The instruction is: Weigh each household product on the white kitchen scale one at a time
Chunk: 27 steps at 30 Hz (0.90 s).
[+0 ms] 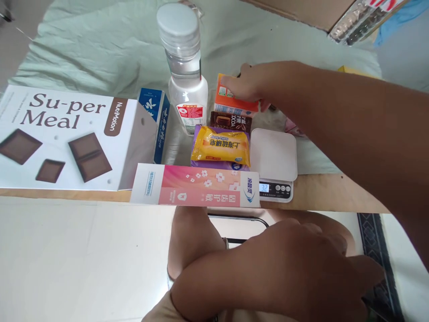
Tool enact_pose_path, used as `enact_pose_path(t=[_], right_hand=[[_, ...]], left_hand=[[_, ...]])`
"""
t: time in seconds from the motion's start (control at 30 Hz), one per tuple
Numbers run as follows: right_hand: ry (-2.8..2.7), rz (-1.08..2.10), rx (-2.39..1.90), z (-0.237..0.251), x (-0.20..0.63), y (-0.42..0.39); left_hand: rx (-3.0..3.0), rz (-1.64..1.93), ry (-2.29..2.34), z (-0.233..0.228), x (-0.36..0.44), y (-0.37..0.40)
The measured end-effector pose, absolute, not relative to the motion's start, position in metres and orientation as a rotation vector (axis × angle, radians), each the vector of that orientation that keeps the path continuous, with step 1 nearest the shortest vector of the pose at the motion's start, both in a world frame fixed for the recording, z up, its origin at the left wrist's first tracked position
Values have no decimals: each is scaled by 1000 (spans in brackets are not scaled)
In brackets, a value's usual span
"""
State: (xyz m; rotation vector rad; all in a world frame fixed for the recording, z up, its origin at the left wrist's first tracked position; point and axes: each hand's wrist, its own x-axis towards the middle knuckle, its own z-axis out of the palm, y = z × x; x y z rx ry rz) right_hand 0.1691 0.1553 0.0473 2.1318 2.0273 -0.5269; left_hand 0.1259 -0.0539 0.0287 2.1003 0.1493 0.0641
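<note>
- gripping the orange carton point(231, 96) at twelve o'clock of the scale point(274, 157), right hand point(250, 82) clamped on its top
- left hand point(301, 259) resting low at six o'clock, fingers together, holding nothing

soap packet point(220, 146) left of scale point(274, 154); bottle point(186, 67) behind

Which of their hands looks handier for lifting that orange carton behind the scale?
The right hand, probably: it is already stretched over the table with its fingers on the orange carton. The left hand rests low near the lap.
</note>
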Motion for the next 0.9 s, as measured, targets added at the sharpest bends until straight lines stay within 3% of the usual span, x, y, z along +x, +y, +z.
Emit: enact_pose_path(t=[0.17, 0.27, 0.33, 0.43, 0.53, 0.9], right_hand=[[2310, -177, 2259, 81, 227, 94], [2593, 167, 2562, 64, 302, 62], [2243, 282, 2939, 43, 350, 52], [1944, 112, 3084, 16, 387, 49], [1987, -29, 3093, 5, 378, 53], [1864, -153, 3108, 2, 348, 77]], left_hand=[[2183, 221, 218, 26, 122, -58], [2154, 290, 229, 23, 122, -56], [2043, 354, 270, 17, 129, -52], [1850, 438, 359, 5, 148, -45], [1703, 563, 497, -3, 170, -38], [1514, 767, 709, -9, 196, -25]])
